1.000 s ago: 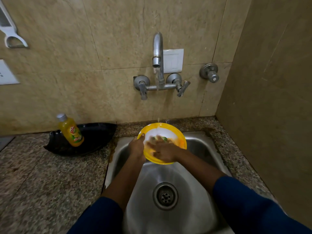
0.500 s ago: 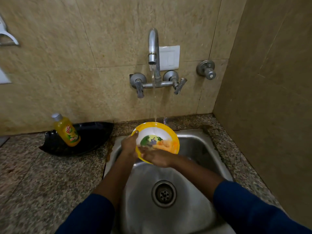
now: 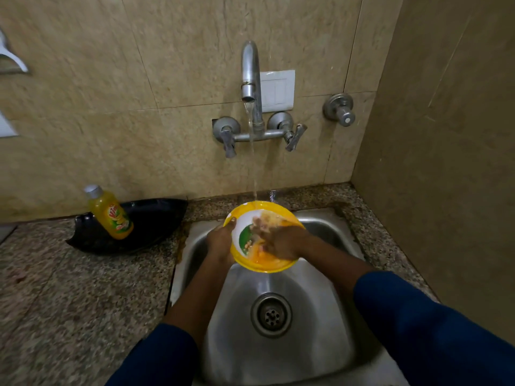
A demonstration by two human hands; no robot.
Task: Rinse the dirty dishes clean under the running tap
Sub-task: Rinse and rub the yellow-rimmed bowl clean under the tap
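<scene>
A yellow plate (image 3: 264,267) with a white centre and a printed picture sits tilted over the back of the steel sink (image 3: 312,330), its top edge right under the stream of water (image 3: 253,162) falling from the tap (image 3: 249,71). The print shows a green patch, and any writing on it is too blurred to read. The left hand (image 3: 221,242) grips the plate's left rim, thumb curled over onto the face. The right hand (image 3: 281,242) lies flat on the plate's face with fingers stretched toward the middle; they are smeared by motion blur. Orange-yellow residue shows on the lower part of the plate. The drain (image 3: 271,315) lies below the plate, in the sink floor.

On the speckled stone bench (image 3: 69,288) left of the sink, a black dish (image 3: 156,227) holds a leaning yellow bottle (image 3: 111,214). Its label has red letters beginning "Vi"; the rest is too small to make out. A white switch plate (image 3: 278,90) sits on the wall behind the tap.
</scene>
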